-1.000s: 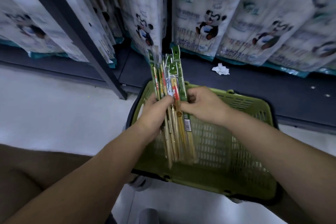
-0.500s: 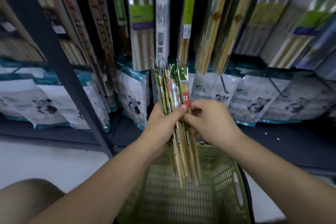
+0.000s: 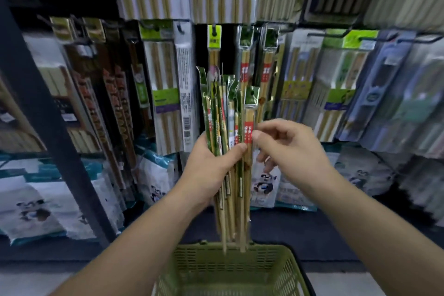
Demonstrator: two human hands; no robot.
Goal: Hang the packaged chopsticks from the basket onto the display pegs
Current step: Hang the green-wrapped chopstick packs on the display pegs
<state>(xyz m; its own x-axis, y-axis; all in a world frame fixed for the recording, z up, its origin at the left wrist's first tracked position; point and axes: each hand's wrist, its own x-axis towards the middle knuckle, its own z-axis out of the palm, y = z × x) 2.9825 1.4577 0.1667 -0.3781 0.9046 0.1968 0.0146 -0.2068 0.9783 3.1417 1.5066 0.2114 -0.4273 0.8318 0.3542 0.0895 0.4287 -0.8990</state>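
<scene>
My left hand grips an upright bundle of several packaged chopsticks, green-topped sleeves with red labels. My right hand pinches the rightmost pack at its red label with thumb and forefinger; that pack still sits against the bundle. The green plastic basket stands on the floor below the bundle's lower tips. Straight ahead, black display pegs carry matching packs just above and behind the bundle.
Wider chopstick packs hang on pegs left and right. White panda-print bags hang on the lower row. A dark shelf upright slants down at the left. A dark base shelf runs behind the basket.
The view has tilted up from the basket to the peg wall. Both hands have lifted the bundle higher, and my right hand has shifted from the bundle's middle to pinching the rightmost pack.
</scene>
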